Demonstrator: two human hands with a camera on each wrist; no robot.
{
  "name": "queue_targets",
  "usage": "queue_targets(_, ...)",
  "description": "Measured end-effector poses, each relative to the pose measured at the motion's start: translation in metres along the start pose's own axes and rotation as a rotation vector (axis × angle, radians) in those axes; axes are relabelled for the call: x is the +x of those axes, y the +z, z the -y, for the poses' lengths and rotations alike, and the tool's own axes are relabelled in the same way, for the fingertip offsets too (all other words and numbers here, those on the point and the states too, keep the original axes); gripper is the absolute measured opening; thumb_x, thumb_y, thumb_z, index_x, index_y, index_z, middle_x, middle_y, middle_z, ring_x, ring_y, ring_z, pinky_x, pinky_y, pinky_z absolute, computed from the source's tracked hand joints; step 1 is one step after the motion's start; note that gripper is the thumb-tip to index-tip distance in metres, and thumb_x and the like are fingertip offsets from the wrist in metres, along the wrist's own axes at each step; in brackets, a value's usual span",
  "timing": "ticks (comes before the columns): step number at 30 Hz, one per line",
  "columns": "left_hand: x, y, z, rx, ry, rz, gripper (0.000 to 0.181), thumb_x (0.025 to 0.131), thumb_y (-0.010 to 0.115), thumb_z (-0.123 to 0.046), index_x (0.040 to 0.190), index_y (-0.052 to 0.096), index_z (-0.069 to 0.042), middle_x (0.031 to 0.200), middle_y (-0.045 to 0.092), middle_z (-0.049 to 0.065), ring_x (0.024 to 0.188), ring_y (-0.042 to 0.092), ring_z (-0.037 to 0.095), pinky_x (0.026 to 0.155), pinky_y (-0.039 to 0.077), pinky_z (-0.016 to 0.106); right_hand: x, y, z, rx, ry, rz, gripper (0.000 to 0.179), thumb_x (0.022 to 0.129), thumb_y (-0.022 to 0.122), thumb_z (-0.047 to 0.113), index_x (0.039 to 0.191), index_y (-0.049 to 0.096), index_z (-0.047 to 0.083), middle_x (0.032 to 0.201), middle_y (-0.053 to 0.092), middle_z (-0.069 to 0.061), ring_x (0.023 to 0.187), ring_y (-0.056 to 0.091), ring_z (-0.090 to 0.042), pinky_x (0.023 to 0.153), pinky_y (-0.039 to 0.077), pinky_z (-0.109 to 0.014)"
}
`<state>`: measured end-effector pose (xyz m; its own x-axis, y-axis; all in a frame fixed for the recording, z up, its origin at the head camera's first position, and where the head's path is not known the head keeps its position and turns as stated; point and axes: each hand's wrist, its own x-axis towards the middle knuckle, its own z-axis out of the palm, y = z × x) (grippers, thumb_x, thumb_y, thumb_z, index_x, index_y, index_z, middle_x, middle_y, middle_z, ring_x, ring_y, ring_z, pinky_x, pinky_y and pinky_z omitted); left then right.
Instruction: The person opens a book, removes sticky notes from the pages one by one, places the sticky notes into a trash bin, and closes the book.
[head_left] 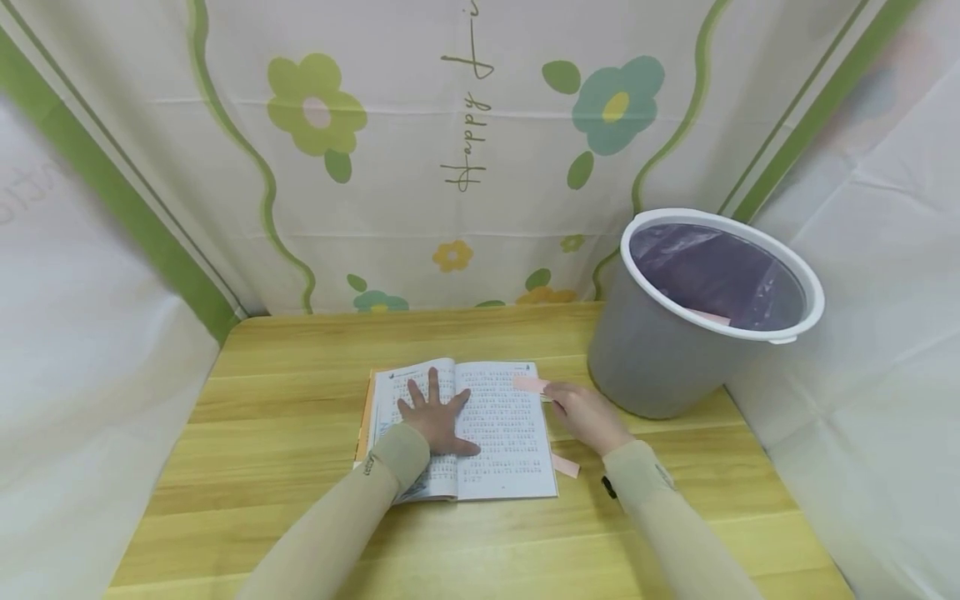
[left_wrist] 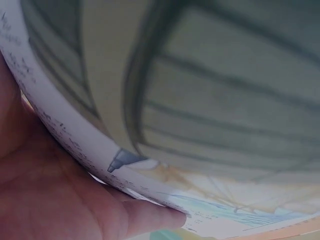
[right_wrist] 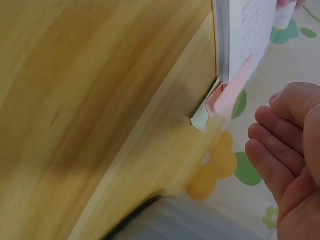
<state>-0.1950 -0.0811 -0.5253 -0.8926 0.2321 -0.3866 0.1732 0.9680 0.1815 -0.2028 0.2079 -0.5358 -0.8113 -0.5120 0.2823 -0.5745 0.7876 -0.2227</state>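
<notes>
An open book [head_left: 504, 433] with printed pages and an orange cover edge lies on the table. My left hand [head_left: 437, 421] is spread flat across its left page and gutter, the thumb reaching onto the right page. The left wrist view shows that hand [left_wrist: 65, 195] beside the curved, illustrated page. At the right page's upper edge, a pink paper strip [head_left: 528, 384] overlaps the print and sticks out. My right hand [head_left: 588, 417] is close by that strip; in the right wrist view its loosely curled fingers [right_wrist: 272, 165] show a gap from the strip [right_wrist: 234, 95].
A pale green strip [right_wrist: 200, 119] juts out near the pink one. Another pink strip [head_left: 566, 466] protrudes lower along the book's right edge. Behind my right hand stands a grey bin [head_left: 637, 350] with a white rim, a dark liner and a pink strip [head_left: 708, 317] inside.
</notes>
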Motion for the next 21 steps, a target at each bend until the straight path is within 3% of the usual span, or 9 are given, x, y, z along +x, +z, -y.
queue_targets(5, 0.002, 0.004, -0.001, 0.033, 0.044, -0.049, 0.105, 0.07, 0.07, -0.075, 0.157, 0.03, -0.03, 0.161, -0.012, 0.026, 0.139, -0.005, 0.062, 0.104, 0.012, 0.078, 0.009, 0.006, -0.005, -0.012, 0.018, 0.022, 0.028, 0.089, 0.072, 0.001, 0.117, 0.072, 0.001, 0.116, 0.07, -0.014, 0.105, 0.068, -0.03, 0.083, 0.057, -0.038)
queue_targets(10, -0.007, 0.005, 0.0, 0.189, 0.229, -0.143, 0.085, 0.081, 0.064, -0.068, 0.151, 0.042, -0.027, 0.163, 0.015, 0.017, 0.142, 0.0, 0.057, 0.101, 0.009, 0.081, 0.017, 0.011, -0.008, -0.034, 0.018, 0.031, 0.026, 0.089, 0.073, 0.004, 0.115, 0.073, 0.003, 0.115, 0.071, -0.012, 0.105, 0.068, -0.029, 0.085, 0.056, -0.04)
queue_targets(13, -0.019, 0.006, 0.001, 0.267, 0.344, -0.149, 0.073, 0.086, 0.062, -0.064, 0.149, 0.045, -0.031, 0.16, 0.03, 0.008, 0.145, 0.007, 0.052, 0.1, 0.007, 0.081, 0.02, 0.014, -0.01, -0.051, 0.012, 0.031, 0.021, 0.089, 0.073, 0.006, 0.11, 0.074, 0.004, 0.113, 0.072, -0.012, 0.104, 0.068, -0.029, 0.085, 0.056, -0.04)
queue_targets(17, -0.035, 0.01, -0.001, 0.315, 0.456, -0.141, 0.065, 0.091, 0.058, -0.06, 0.149, 0.044, -0.035, 0.157, 0.036, 0.004, 0.145, 0.015, 0.049, 0.1, 0.008, 0.081, 0.02, 0.018, -0.014, -0.069, 0.013, 0.028, 0.013, 0.089, 0.074, 0.007, 0.102, 0.075, 0.005, 0.11, 0.072, -0.011, 0.102, 0.069, -0.029, 0.085, 0.056, -0.04)
queue_targets(21, -0.043, 0.016, -0.004, 0.346, 0.497, -0.171, 0.058, 0.094, 0.055, -0.057, 0.148, 0.046, -0.037, 0.156, 0.038, 0.003, 0.144, 0.021, 0.046, 0.1, 0.01, 0.081, 0.02, 0.022, -0.017, -0.079, 0.008, 0.017, 0.013, 0.089, 0.074, 0.008, 0.101, 0.075, 0.006, 0.11, 0.072, -0.011, 0.101, 0.069, -0.028, 0.085, 0.056, -0.039)
